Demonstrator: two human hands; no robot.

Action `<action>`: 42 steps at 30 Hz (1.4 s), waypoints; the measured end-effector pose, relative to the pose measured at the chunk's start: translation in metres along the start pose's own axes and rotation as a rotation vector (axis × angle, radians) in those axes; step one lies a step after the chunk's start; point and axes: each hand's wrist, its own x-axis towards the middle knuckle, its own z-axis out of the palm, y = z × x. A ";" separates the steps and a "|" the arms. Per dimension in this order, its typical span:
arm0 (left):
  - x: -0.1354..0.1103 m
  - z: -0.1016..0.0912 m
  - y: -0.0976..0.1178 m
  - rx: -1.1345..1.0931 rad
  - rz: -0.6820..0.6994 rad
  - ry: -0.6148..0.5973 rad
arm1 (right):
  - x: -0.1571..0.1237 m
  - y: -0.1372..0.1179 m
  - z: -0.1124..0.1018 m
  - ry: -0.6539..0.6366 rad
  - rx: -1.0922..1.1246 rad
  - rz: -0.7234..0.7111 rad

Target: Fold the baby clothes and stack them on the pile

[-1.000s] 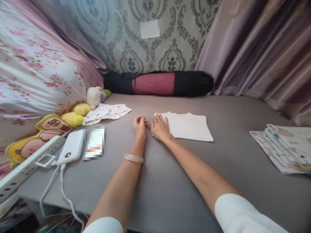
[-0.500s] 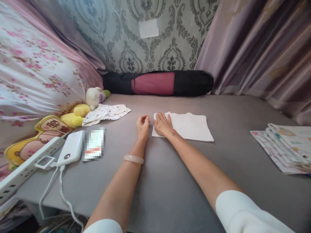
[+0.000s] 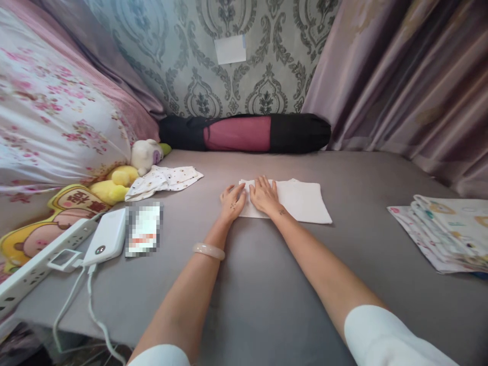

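A folded white cloth lies on the grey bed surface in front of me. My right hand rests flat on its left part, fingers stretched forward. At the cloth's left edge is my left hand, fingers apart and slightly curled, with the thumb side at the cloth. Nothing shows in its grasp. A pale bangle sits on my left wrist.
To the left are a spotted white cloth, plush toys, a white power bank with cables and a power strip. Folded printed cloths are stacked at right. A black and pink long bag lies along the wall.
My left hand has moved right to the cloth's left edge and its fingers have spread. My right hand has slid a little to the right over the cloth. The view has shifted slightly.
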 end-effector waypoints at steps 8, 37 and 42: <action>-0.004 0.004 -0.003 0.088 0.052 -0.078 | -0.002 0.012 0.005 -0.061 -0.036 0.062; -0.007 0.002 -0.002 0.217 0.138 -0.097 | -0.022 0.065 -0.009 0.023 -0.092 0.239; -0.007 0.002 -0.002 0.243 0.140 -0.112 | -0.022 0.066 -0.011 0.018 -0.063 0.239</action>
